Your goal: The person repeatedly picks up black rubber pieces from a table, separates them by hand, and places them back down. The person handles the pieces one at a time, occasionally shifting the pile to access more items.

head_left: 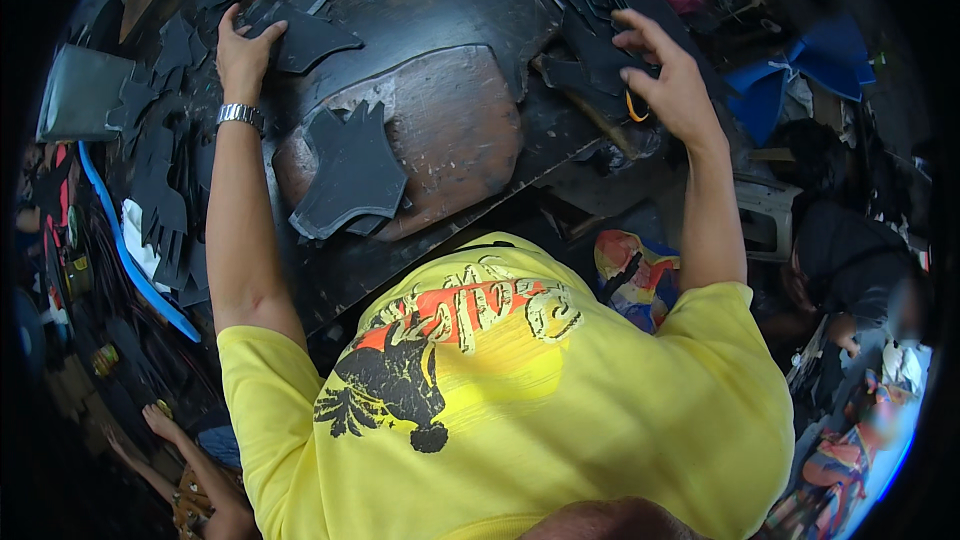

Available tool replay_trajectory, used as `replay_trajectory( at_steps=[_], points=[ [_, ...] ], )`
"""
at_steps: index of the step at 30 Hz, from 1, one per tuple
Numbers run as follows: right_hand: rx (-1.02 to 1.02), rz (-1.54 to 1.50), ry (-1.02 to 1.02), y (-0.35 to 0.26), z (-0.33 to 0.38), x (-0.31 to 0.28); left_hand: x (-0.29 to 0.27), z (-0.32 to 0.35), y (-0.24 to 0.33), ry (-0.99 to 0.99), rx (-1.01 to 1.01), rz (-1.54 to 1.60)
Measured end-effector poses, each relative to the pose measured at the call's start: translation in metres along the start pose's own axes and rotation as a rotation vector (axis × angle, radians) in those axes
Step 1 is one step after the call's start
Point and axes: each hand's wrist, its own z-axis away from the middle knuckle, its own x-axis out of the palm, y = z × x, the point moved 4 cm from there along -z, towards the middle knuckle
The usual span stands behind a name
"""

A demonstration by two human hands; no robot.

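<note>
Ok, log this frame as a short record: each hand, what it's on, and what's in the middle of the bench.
left hand: flat on a dark cut piece, wristwatch on the wrist
right hand: on a stack of dark pieces, an orange-handled tool under the palm
bench centre: worn brown cutting board with a dark shaped piece on it
surface: black workbench

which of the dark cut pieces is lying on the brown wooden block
The flared, notched dark piece between the arms, resting on the worn brown block. The others lie on the black table, including one under the left hand.
</note>
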Motion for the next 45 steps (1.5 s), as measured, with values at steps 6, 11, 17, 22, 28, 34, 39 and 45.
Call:
replay_trajectory(
  at_steps=[6,11,17,22,28,34,39,45],
  points=[
    [-0.175,0.527,-0.117,0.017,0.032,0.009,-0.011,-0.002,-0.003,-0.005,0.105,-0.288],
    [-0.241,0.538,-0.123,0.021,0.036,0.022,-0.034,0.025,0.025,-0.083,0.194,-0.223],
    [-0.234,0.415,-0.106,0.029,0.03,0.025,-0.047,0.1,0.084,-0.343,0.336,0.392],
    [-0.295,0.361,0.095,0.022,0.015,0.023,-0.049,0.15,0.114,-0.528,0.247,0.672],
    [-0.235,0.013,0.427,-0.025,-0.012,0.013,-0.042,0.171,0.127,-0.858,0.075,0.991],
    [-0.724,0.212,0.297,-0.123,-0.032,0.076,-0.029,0.176,0.129,-0.876,-0.031,1.291],
    [-0.893,0.192,0.198,-0.179,-0.047,0.138,-0.031,0.151,0.096,-0.629,-0.293,1.566],
    [-0.849,-0.022,0.122,-0.198,-0.08,0.153,-0.05,0.131,0.056,-0.364,-0.404,1.592]
  ],
)
